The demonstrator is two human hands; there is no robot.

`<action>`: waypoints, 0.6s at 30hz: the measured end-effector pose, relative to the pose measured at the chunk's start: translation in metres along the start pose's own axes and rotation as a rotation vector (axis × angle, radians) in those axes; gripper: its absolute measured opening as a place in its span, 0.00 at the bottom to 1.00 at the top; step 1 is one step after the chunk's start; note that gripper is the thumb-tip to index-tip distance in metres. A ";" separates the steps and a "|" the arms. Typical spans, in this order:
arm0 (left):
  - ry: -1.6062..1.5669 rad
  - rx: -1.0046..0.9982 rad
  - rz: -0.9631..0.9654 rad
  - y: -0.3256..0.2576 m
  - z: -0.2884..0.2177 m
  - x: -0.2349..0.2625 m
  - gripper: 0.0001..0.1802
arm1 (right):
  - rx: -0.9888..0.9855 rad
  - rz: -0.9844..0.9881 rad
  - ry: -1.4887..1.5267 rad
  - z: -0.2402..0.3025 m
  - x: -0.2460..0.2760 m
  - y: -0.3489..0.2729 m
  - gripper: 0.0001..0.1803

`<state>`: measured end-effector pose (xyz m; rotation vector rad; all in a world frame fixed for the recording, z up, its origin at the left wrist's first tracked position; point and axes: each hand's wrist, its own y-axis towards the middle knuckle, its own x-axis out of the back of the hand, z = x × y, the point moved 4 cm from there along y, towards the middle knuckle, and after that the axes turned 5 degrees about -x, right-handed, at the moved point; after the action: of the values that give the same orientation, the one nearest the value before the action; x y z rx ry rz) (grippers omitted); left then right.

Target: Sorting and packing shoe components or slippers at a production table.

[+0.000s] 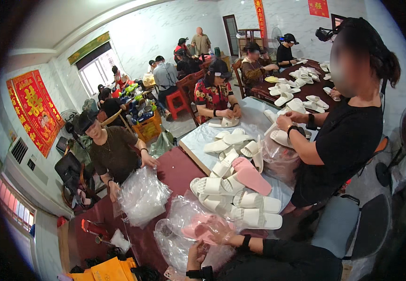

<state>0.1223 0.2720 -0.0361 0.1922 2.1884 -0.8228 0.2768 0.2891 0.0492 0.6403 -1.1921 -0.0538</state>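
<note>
A pair of pink slippers (pixel 198 228) lies inside a clear plastic bag (pixel 180 239) at the near edge of the dark red table (pixel 172 171). My right hand (pixel 222 235), with a black band on its wrist, grips the bag and the slippers from the right. Below the bag, my left hand (pixel 194 256) holds its lower edge, and its wrist also carries a black band. Just beyond my hands is a pile of white slippers (pixel 233 196) with a single pink slipper (pixel 251 175) on top.
A stack of clear bags (pixel 142 196) lies to the left, handled by a seated person in brown (pixel 114 150). A person in black (pixel 343 140) stands at the right holding white slippers. Yellow boxes (pixel 109 270) sit at the lower left. More people work at the far tables.
</note>
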 end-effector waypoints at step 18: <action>0.057 -0.005 -0.144 0.003 0.021 -0.017 0.15 | 0.382 0.108 -0.086 -0.002 -0.009 -0.073 0.34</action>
<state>0.1487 0.2634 -0.0357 0.0563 2.2777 -0.9013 0.2961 0.2337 0.0052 0.9131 -1.3313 0.2447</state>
